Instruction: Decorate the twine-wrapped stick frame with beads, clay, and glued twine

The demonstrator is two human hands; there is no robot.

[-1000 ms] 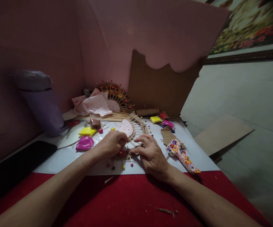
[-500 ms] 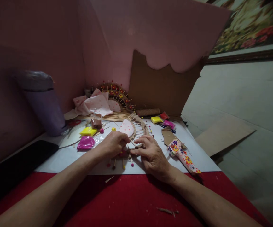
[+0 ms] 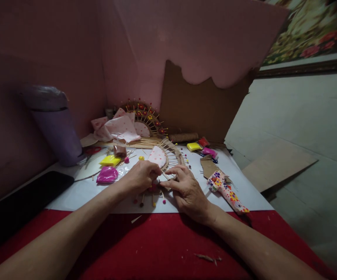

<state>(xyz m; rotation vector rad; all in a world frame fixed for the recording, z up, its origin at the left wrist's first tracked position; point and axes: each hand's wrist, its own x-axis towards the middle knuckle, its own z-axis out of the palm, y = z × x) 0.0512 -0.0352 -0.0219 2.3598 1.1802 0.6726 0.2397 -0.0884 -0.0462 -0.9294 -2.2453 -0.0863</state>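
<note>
A half-round craft piece (image 3: 181,158) lies on the white sheet, with a brown band, thin radiating sticks and small coloured balls at the stick tips. At its centre is a pale dotted fabric half-disc (image 3: 157,157). My left hand (image 3: 143,177) is pinched closed over the near side of the piece; its fingers hide what they hold. Opposite it, my right hand (image 3: 186,190) has its thumb and forefinger bent around the brown band, gripping its near part. A pale thin stick shows between the two hands' fingertips. Several ball-tipped sticks (image 3: 153,200) stick out below the hands.
Left are a purple tumbler (image 3: 59,132), a black phone-like slab (image 3: 40,194), and yellow (image 3: 110,160) and magenta (image 3: 107,175) clay packets. A finished-looking half-round piece (image 3: 149,112) stands behind. Right lies a flower-patterned piece (image 3: 228,192); cardboard (image 3: 200,105) leans at the back.
The hands stay at the near side of the craft piece, with only small finger shifts. The whole view has moved slightly; the surrounding things lie as before.
</note>
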